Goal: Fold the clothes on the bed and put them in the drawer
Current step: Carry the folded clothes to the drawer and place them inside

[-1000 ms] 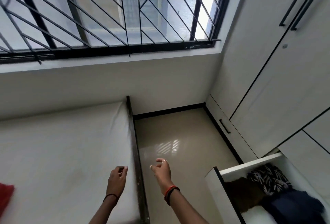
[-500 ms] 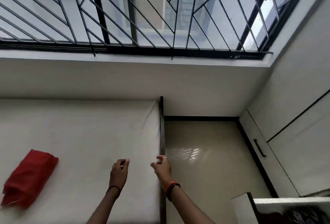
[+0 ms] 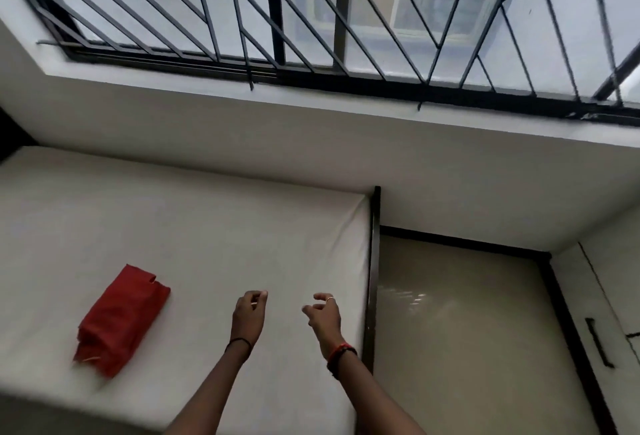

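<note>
A folded red garment lies on the white bed, toward its left front. My left hand hovers over the mattress to the right of the garment, apart from it, fingers loosely curled and holding nothing. My right hand is beside it, nearer the bed's dark side rail, fingers apart and empty. The drawer is out of view.
A barred window runs along the wall above the bed. Glossy beige floor lies right of the bed. A white wardrobe panel with a black handle stands at the far right.
The view has swung left from the open drawer toward the bed. The red garment has come fully into view. Both hands stay empty and now hang over the mattress.
</note>
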`<state>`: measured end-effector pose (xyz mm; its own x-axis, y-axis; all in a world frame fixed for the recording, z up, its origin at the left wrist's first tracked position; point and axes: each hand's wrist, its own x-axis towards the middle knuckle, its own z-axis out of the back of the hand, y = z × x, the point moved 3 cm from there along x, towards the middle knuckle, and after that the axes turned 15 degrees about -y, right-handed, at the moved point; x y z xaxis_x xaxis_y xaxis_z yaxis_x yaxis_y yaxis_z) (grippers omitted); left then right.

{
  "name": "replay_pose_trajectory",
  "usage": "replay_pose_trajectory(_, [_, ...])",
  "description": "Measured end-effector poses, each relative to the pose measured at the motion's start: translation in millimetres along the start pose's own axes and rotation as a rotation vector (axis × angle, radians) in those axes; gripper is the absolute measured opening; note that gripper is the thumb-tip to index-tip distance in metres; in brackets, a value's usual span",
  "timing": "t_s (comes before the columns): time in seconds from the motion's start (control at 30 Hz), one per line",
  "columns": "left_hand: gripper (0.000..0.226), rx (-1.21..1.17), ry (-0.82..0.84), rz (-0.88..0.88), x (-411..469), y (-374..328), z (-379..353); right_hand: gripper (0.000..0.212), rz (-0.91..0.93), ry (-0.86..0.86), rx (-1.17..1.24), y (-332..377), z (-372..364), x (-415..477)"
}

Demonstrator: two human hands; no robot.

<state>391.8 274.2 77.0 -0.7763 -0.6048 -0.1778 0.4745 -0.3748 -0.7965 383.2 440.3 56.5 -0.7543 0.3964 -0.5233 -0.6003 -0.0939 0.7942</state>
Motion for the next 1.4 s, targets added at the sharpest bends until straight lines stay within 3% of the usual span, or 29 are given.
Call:
replay_pose_trajectory(0.6, [0.023,-0.039,-0.130,0.270,118.4,94.7,110.2,0.030,-0.030,0.140,-0.100,29.3,-169.6,-27.2])
replay_pose_trajectory(0.73, [0.016,-0.042,-0.086,0.284,169.1,134.2,150.6,0.030,-0.115,0.095,-0.088,22.3,-235.9,-48.1])
replay_pose_trajectory(0.97, [0.027,0.078,-0.004,0.304,253.7,220.1,224.1,0.035,-0.298,0.042,-0.028,-3.4,-349.5,-85.7])
replay_pose_trajectory(1.2, [0.027,0.231,0.086,0.326,345.1,291.0,261.8,0.068,-0.435,0.173,-0.079,-33.6,-431.2,-89.3])
replay_pose_trajectory(1.4, [0.060,0.176,0.156,0.368,412.0,326.8,236.2,0.120,-0.414,0.293,-0.122,-67.6,-495.5,-59.5])
